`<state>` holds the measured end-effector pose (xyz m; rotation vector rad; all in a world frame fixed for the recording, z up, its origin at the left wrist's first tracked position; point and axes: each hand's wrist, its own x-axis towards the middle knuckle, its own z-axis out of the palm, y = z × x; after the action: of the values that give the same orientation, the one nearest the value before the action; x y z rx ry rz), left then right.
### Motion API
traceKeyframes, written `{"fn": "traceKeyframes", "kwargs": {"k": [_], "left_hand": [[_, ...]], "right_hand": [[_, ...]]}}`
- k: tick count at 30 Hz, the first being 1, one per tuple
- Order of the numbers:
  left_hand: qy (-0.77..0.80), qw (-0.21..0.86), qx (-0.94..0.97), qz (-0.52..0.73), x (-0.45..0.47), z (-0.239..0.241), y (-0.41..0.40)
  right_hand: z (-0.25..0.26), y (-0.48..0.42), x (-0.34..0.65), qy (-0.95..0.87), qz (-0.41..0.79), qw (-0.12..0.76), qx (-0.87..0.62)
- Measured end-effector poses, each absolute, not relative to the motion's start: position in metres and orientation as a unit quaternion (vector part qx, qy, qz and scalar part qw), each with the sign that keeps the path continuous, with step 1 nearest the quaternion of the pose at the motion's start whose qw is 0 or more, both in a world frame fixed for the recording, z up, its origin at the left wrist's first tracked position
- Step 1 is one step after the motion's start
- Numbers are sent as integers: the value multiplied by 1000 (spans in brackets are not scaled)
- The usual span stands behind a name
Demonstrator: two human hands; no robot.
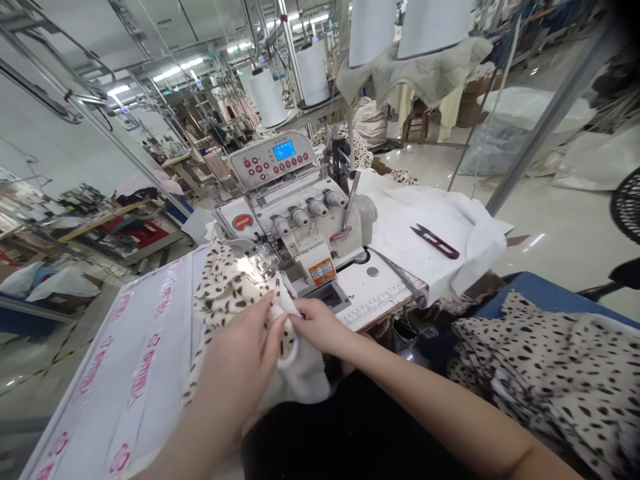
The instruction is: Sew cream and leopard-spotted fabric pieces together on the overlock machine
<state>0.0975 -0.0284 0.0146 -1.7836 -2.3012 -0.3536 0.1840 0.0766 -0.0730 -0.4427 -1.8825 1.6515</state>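
Observation:
Spotted fabric (220, 287), cream with dark marks and a white side, runs from under the lit presser foot of an overlock sewing machine (300, 220) toward my lap. My left hand (245, 347) grips it by the edge, thumb against fingers, just in front of the foot. Close beside it, my right hand (315, 323) pinches the same edge where the white side folds over. The white part hangs down below both hands. Fingers cover the exact spot where the layers meet.
Thread snips (435, 241) lie on white cloth (400, 207) right of the machine. More spotted fabric (560, 373) is heaped at the lower right. Thread cones (270, 97) stand above the machine, a metal pole (550, 120) slants at right, and a fan (627, 207) is at the right edge.

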Motion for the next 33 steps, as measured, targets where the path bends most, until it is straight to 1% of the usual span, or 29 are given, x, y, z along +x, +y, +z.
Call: {"fn": "traceKeyframes", "kwargs": {"k": [2, 4, 9, 12, 16, 20, 22, 28, 31, 33], "left_hand": [[-810, 46, -540, -224, 93, 9, -50], [-829, 23, -484, -279, 85, -2, -65], [-838, 18, -456, -301, 75, -36, -73], [-824, 35, -479, -299, 76, -44, -71], [-809, 65, -517, -272, 77, -32, -73], [-762, 173, -592, -199, 68, -4, -74], [-746, 202, -616, -153, 62, 6, -72], [-749, 210, -627, -34, 59, 7, -64], [-743, 230, -628, -23, 66, 5, -59], [-712, 257, -652, -32, 69, 9, -54]], "right_hand": [[-74, 75, 191, -712, 618, 286, -173], [-76, 72, 196, -714, 620, 274, -177], [-80, 64, 197, -712, 618, 276, -185], [-81, 62, 197, -711, 612, 283, -200], [-79, 61, 201, -713, 607, 288, -200], [-74, 55, 200, -729, 586, 282, -217], [-74, 51, 197, -733, 580, 274, -226], [-83, 43, 183, -696, 639, 240, -222], [-86, 42, 181, -688, 647, 247, -218], [-87, 42, 180, -691, 642, 246, -222]]}}
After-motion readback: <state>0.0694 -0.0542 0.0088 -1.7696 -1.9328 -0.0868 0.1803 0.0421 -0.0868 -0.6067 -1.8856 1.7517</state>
